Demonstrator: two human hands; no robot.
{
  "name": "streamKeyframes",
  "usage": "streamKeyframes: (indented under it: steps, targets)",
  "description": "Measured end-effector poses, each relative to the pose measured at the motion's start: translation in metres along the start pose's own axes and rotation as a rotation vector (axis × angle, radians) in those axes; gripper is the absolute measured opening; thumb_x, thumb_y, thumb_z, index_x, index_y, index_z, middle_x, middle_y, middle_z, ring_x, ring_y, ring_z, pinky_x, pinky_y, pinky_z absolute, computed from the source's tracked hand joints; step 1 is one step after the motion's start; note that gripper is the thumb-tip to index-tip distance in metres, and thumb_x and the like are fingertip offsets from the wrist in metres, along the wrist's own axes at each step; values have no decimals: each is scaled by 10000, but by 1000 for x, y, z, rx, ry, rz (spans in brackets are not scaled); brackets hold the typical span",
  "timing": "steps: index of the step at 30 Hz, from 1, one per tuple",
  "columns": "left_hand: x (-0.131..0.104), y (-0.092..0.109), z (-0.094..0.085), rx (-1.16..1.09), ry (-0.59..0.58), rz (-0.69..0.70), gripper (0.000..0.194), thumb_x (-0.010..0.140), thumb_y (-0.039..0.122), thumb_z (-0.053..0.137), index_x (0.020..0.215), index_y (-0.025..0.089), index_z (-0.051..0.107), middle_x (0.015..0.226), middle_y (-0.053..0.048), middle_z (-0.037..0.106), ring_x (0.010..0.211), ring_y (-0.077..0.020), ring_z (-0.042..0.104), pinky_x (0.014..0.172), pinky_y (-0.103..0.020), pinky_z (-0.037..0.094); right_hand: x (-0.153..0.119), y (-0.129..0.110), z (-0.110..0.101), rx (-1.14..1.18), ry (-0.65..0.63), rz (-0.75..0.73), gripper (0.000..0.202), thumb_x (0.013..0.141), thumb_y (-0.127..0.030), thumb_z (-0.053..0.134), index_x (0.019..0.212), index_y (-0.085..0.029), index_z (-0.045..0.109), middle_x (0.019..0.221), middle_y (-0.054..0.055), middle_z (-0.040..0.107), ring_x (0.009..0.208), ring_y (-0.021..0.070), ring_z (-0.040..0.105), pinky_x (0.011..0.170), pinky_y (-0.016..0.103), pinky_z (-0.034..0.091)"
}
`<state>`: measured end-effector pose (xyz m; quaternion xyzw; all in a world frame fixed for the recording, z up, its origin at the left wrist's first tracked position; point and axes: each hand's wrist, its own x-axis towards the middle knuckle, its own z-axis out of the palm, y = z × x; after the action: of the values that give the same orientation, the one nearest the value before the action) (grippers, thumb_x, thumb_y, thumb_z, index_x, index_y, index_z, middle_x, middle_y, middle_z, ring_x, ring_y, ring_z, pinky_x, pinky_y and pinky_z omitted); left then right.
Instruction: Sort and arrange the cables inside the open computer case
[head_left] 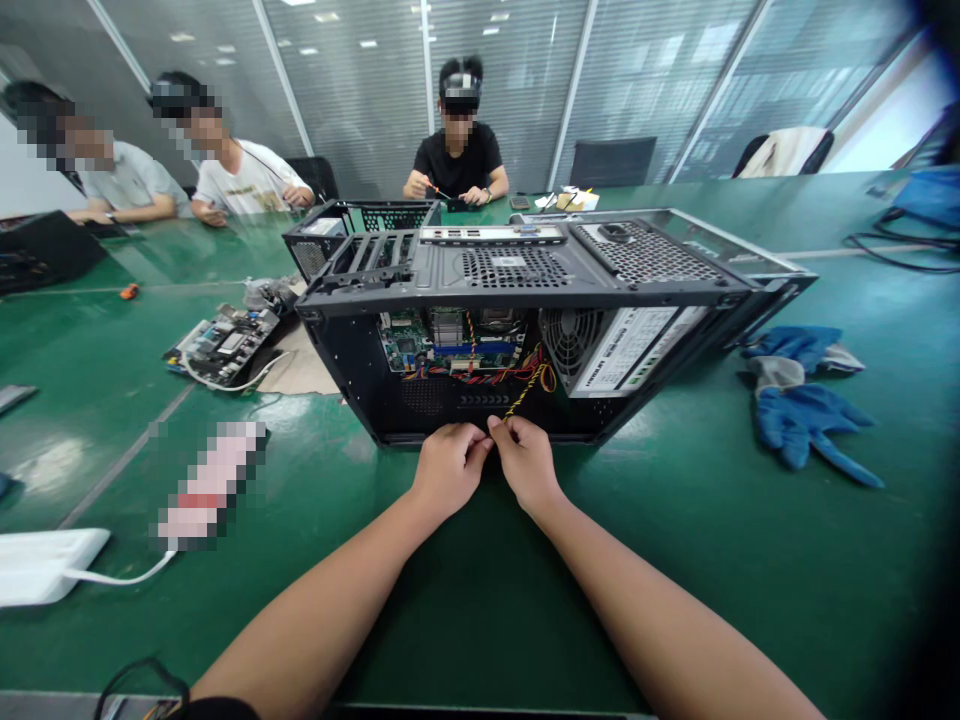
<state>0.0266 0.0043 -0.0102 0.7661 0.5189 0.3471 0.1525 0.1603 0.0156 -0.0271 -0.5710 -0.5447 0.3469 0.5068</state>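
So, biggest first: green table (675,500) runs under everything, out past both hands. On it, just beyond the grip, sits the computer case (525,298), open side facing the person, port panel up. Inside, ahead and right of the grip, is the power box (637,345); ahead and slightly left is the circuit board (405,345), apparently mounted. Blue gloves (806,425) lie on the table well right of the grip, out of the way.

Left hand (450,465) and right hand (529,460) meet at the case's near lower edge, fingertips almost together. Both pinches are closed, thumb against finger. Coloured wires (510,374) bunch up beyond the grip, inside the case. Out of that bunch a yellow-black cable (523,398) comes down into the right pinch. Can't tell if the left pinch has its end too, fingers hide it.

My read: step in hand is cable work, sorting or handling that one lead by its near end. Can't tell if it's straightening, twisting or untying. Next move calls for a steady right pinch, left fingertips doing the fine work, and some slack; pulling hard toward the body could load the bunch behind.
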Motion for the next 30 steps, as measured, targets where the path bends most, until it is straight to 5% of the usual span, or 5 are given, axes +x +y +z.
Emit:
streamKeyframes:
  steps: [30]
  targets:
    - [1,1,1,-36,-42,-1,129,883,184,536,791,179,626,671,-8,616,608,-128,548,596,-247,399,0,-2,0,-20,-12,10,404,855,-454,552,557,-207,438,527,-41,426,538,127,379,539,280,308]
